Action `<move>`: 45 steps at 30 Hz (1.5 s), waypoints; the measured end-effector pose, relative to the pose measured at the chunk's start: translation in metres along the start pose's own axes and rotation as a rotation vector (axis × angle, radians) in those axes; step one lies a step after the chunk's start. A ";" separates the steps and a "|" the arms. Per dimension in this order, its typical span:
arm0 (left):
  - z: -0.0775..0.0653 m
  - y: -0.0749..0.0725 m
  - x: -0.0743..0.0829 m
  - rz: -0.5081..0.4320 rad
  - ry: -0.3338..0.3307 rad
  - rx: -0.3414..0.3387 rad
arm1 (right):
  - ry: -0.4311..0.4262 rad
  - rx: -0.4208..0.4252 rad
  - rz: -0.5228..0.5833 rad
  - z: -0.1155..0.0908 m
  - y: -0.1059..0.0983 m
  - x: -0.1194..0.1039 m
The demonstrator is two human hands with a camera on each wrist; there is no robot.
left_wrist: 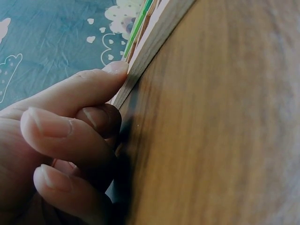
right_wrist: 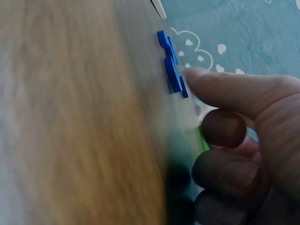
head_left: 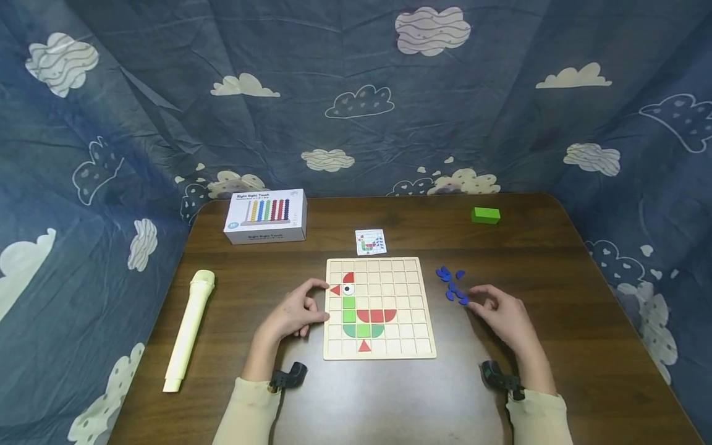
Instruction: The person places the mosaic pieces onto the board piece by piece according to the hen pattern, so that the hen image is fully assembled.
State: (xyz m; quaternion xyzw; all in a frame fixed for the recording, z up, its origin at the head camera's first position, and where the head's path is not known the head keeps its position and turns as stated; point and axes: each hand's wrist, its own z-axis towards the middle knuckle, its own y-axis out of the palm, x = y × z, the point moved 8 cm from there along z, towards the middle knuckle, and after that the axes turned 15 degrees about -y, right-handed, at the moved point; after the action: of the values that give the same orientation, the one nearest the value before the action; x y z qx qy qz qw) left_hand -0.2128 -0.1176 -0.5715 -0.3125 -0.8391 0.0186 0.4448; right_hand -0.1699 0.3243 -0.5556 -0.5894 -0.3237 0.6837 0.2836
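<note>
A wooden grid board [head_left: 400,284] lies in the middle of the table, with red, green and white pieces forming a bird shape in its left part. My left hand [head_left: 292,312] rests at the board's left edge, thumb and index finger spread apart; in the left wrist view the thumb [left_wrist: 110,72] touches the board's side. Several blue leaf-like pieces [head_left: 450,295] lie loose to the right of the board. Close beside them is my right hand [head_left: 506,315], thumb and index finger apart with a gap between them. In the right wrist view, blue pieces [right_wrist: 171,74] appear just past the thumb tip.
Behind the board lies a small picture card [head_left: 371,241] showing a bird on a grid. A white box [head_left: 267,233] stands at the back left and a green block [head_left: 486,215] at the back right. Along the left side lies a cream-coloured rod [head_left: 188,334] with a wider head.
</note>
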 end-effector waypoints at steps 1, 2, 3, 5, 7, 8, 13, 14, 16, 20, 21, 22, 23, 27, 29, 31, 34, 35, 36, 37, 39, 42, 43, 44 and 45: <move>0.000 0.000 0.000 0.001 0.000 0.000 | -0.014 -0.003 -0.015 0.001 0.001 -0.003; 0.000 0.000 -0.001 0.000 -0.003 0.000 | -0.022 -0.007 -0.032 0.003 0.003 -0.006; 0.000 0.000 -0.001 0.000 -0.006 0.000 | -0.026 -0.011 -0.047 0.004 0.006 -0.008; 0.000 0.000 -0.002 0.000 -0.009 -0.001 | -0.025 -0.011 -0.078 0.006 0.009 -0.013; 0.000 0.000 -0.002 0.000 -0.008 -0.001 | -0.014 -0.006 -0.102 0.009 0.012 -0.017; 0.000 0.001 -0.003 -0.002 -0.007 -0.002 | -0.004 -0.003 -0.118 0.010 0.013 -0.018; 0.001 0.001 -0.002 0.001 -0.001 -0.003 | -0.002 0.005 -0.162 0.015 0.015 -0.024; 0.001 0.001 -0.002 0.001 -0.003 -0.002 | -0.008 0.005 -0.168 0.016 0.016 -0.025; 0.000 0.001 -0.002 -0.003 -0.005 -0.003 | -0.017 0.006 -0.180 0.018 0.017 -0.027; 0.000 0.001 -0.001 -0.011 -0.008 -0.005 | -0.015 0.020 -0.198 0.019 0.018 -0.029; 0.000 0.001 -0.001 -0.011 -0.007 -0.005 | -0.012 0.023 -0.201 0.019 0.018 -0.029; 0.000 0.001 -0.001 -0.009 -0.008 -0.004 | -0.007 0.025 -0.200 0.019 0.018 -0.029; 0.000 0.001 -0.001 -0.008 -0.009 -0.004 | -0.004 0.026 -0.199 0.019 0.018 -0.030; 0.000 0.000 -0.001 -0.001 -0.003 0.000 | 0.004 0.028 -0.197 0.020 0.019 -0.031; 0.000 0.000 -0.002 -0.001 0.000 0.000 | 0.008 0.030 -0.199 0.020 0.020 -0.031; 0.001 0.000 -0.002 0.000 0.000 0.001 | 0.008 0.033 -0.203 0.021 0.020 -0.031; 0.001 -0.001 -0.003 -0.002 -0.007 0.003 | -0.009 0.043 -0.205 0.022 0.021 -0.032; 0.001 -0.001 -0.003 -0.002 -0.009 0.004 | -0.017 0.046 -0.206 0.022 0.021 -0.033; 0.001 -0.001 -0.002 -0.001 -0.010 0.005 | -0.028 0.046 -0.207 0.023 0.020 -0.034; 0.001 -0.001 -0.002 0.000 -0.010 0.005 | -0.035 0.046 -0.207 0.023 0.020 -0.034; 0.000 -0.001 -0.001 0.002 0.000 0.002 | -0.040 0.036 -0.210 0.024 0.021 -0.035; 0.000 -0.001 0.000 0.000 0.012 -0.003 | -0.040 0.017 -0.206 0.026 0.023 -0.035; -0.001 -0.002 0.001 -0.001 0.015 -0.004 | -0.039 0.014 -0.204 0.026 0.023 -0.036; -0.001 -0.002 0.001 -0.002 0.017 -0.004 | -0.038 0.012 -0.201 0.027 0.024 -0.036; -0.001 -0.002 0.001 -0.004 0.014 -0.003 | -0.040 0.012 -0.200 0.028 0.024 -0.036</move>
State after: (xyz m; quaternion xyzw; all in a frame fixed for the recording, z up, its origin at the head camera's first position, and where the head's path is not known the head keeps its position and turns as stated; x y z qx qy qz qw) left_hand -0.2134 -0.1188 -0.5691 -0.3116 -0.8366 0.0140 0.4503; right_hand -0.1924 0.2781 -0.5492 -0.5387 -0.3825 0.6654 0.3475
